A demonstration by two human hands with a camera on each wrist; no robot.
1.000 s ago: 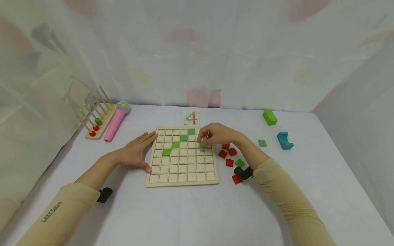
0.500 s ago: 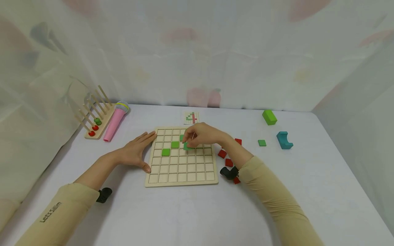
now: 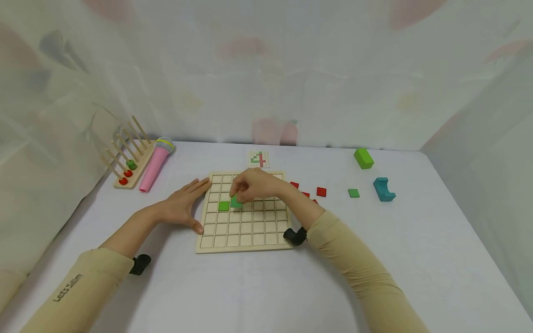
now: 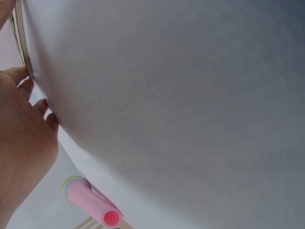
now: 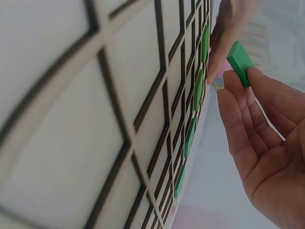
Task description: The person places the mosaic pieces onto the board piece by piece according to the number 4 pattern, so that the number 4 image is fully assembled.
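A wooden grid board (image 3: 245,241) lies on the white table. My right hand (image 3: 257,184) is over its upper part and pinches a green square tile (image 3: 236,202) between thumb and fingers. The right wrist view shows that green tile (image 5: 241,63) raised off the board, while several green tiles, such as one (image 5: 198,90), sit in a diagonal line of cells. Just left of the held tile, a lighter green tile (image 3: 223,206) lies in its cell. With fingers spread, my left hand (image 3: 182,209) rests against the board's left edge.
Behind the board lies a small pattern card (image 3: 258,159). Red tiles (image 3: 321,192) and one green tile (image 3: 353,193) are to the right, with a green block (image 3: 364,158) and teal arch (image 3: 383,189) farther out. A pink microphone (image 3: 155,166) and peg rack (image 3: 135,171) stand left.
My right hand has moved left across the board, carrying the green tile from the right-hand columns towards the left ones. My left hand has stayed at the board's edge.
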